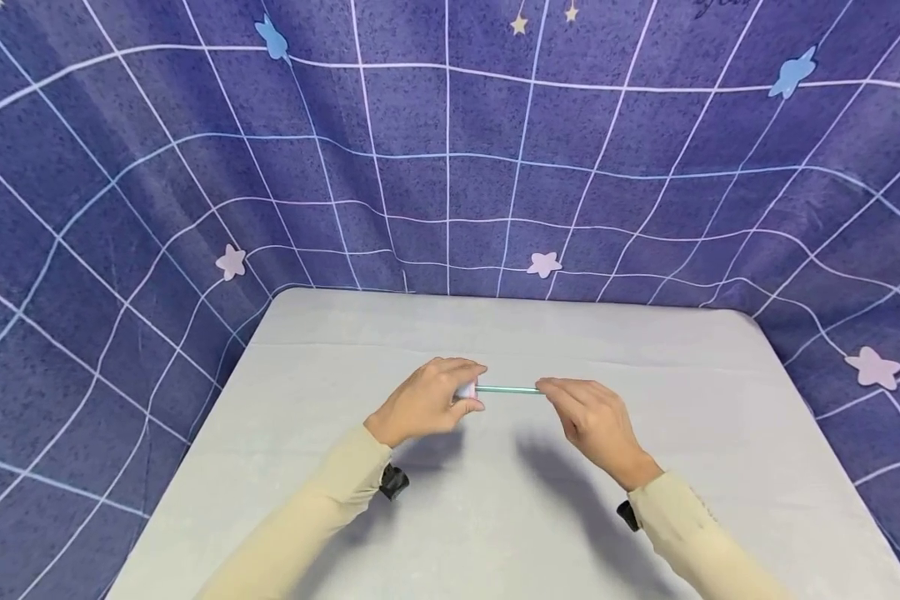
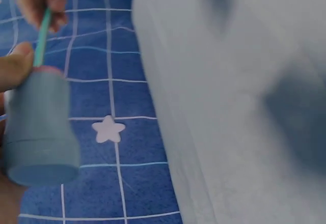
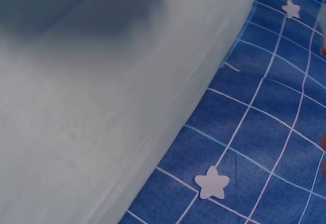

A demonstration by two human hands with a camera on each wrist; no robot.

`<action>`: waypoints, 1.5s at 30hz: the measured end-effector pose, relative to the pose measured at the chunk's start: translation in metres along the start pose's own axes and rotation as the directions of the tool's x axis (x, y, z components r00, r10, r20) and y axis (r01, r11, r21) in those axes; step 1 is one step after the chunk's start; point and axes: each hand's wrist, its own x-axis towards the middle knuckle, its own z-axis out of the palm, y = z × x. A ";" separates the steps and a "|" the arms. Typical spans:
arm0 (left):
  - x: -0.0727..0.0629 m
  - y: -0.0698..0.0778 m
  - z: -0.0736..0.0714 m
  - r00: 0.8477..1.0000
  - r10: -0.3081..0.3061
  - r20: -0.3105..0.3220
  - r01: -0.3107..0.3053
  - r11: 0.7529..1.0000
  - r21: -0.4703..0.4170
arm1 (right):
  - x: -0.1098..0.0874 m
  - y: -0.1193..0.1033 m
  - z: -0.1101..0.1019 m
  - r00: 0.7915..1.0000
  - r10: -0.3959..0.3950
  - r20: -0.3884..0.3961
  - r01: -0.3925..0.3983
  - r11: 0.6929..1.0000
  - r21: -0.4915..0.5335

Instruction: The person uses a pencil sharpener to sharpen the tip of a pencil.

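My left hand [image 1: 429,398] grips a small grey-blue, waisted cylinder [image 2: 42,117] with a pink rim, held above the white-covered table. In the head view the fingers hide most of the cylinder. A thin green stick [image 1: 507,390] runs from its rimmed end across to my right hand [image 1: 594,418]. The right fingertips pinch the far end of that stick, as the left wrist view also shows. Whether the stick goes inside the cylinder or only touches its end, I cannot tell. At the right edge of the right wrist view only slivers of fingers [image 3: 323,155] appear.
The table [image 1: 285,517] has a pale cloth cover with rounded back corners. A purple-blue curtain [image 1: 450,183] with grid lines and stars hangs behind it and on both sides. A black strap [image 1: 393,482] shows at the left wrist, under a beige sleeve.
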 end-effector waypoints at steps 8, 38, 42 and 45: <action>0.003 -0.006 -0.016 0.956 -0.172 0.239 0.232 0.939 -0.254 | 0.002 -0.006 0.006 0.976 -0.174 -0.134 0.165 0.983 -0.075; -0.018 0.002 0.020 0.894 0.428 -0.135 -0.288 0.778 0.559 | 0.016 -0.009 -0.023 0.595 0.444 0.670 -0.787 0.489 0.375; -0.014 0.004 0.016 0.911 0.390 -0.137 -0.272 0.815 0.512 | 0.015 -0.011 -0.026 0.628 0.470 0.620 -0.763 0.528 0.373; -0.012 0.006 0.016 0.926 0.356 -0.129 -0.252 0.834 0.491 | 0.016 -0.011 -0.029 0.639 0.482 0.599 -0.753 0.551 0.361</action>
